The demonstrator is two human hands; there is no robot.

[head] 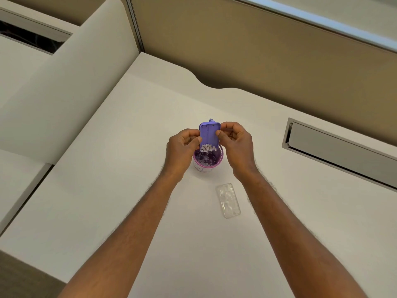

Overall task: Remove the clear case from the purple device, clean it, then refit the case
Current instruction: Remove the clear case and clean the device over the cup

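White desk (107,190), beige partitions (236,50); both hands (182,151) grip purple device (209,135).

Bright, even overhead light, soft shadows, wide-angle bending at edges.

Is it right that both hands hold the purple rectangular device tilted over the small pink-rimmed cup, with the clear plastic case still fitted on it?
Not quite. The head view shows the clear plastic case lying on the white table, off the purple rectangular device. The rest holds: left hand, right hand, small pink-rimmed cup.
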